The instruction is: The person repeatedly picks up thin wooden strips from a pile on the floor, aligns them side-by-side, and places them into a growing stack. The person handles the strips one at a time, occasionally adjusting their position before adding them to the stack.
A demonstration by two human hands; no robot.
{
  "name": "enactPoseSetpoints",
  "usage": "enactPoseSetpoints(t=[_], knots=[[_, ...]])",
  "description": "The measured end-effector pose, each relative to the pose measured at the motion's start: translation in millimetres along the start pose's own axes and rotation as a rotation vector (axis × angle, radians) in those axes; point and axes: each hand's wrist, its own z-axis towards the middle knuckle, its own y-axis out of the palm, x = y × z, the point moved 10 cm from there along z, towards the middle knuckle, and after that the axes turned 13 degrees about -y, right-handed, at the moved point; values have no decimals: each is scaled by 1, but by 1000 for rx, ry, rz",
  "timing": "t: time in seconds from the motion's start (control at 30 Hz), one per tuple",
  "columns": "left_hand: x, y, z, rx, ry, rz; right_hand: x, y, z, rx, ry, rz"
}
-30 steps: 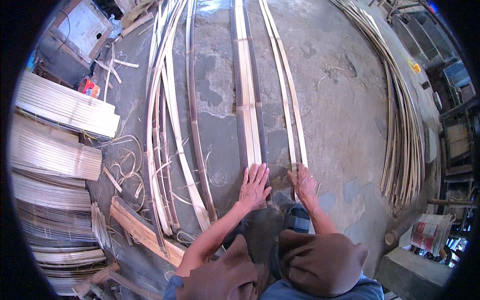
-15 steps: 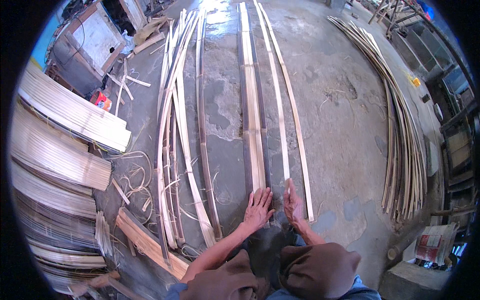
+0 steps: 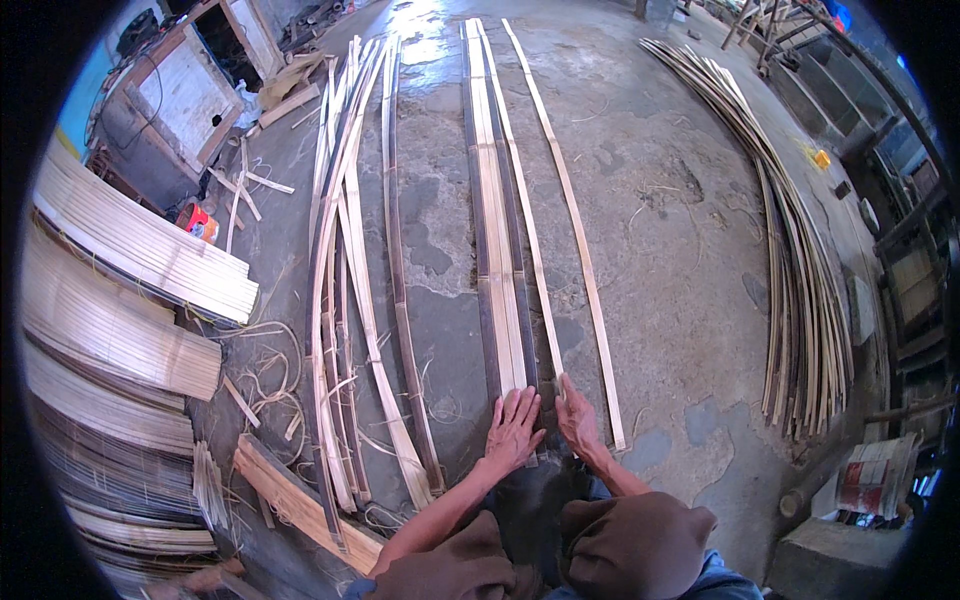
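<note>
Long split bamboo strips (image 3: 497, 240) lie side by side in the middle of the concrete floor, pale ones between dark-edged ones. Across their near ends my left hand (image 3: 513, 428) rests flat, fingers spread and pointing away from me. My right hand (image 3: 580, 420) is just right of it, turned on edge with its fingers stretched out, touching the near end of a single pale strip (image 3: 533, 245). What lies under both palms is hidden. Farther right, another narrow pale strip (image 3: 580, 245) lies apart from both hands.
Left of the middle strips lie a dark-edged strip (image 3: 397, 250) and a loose, crossing bundle (image 3: 340, 230). Stacked slatted bamboo panels (image 3: 140, 330) line the left side, near a wooden plank (image 3: 300, 505). A curved strip bundle (image 3: 800, 290) lies right.
My right hand has moved slightly left, and the pale strip beside it now lies closer to the middle strips. My left hand stays flat on them. The view has shifted a little.
</note>
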Motion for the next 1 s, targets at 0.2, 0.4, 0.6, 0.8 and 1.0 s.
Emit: enactPoseSetpoints(t=[0.2,0.4,0.6,0.8,1.0], knots=[[-4,0,-2,-19,-19,-4,15,15,-17,49,498,725],[-4,2,-2,-7,-18,-11,30,14,-23,-2,568,646],[-8,-2,-5,-4,-34,1,18,-68,-2,117,165,-363],[-1,-5,-2,-1,-20,-8,88,-64,-19,-5,366,-135],[-13,4,-8,10,-34,6,41,-70,-2,11,406,-23]])
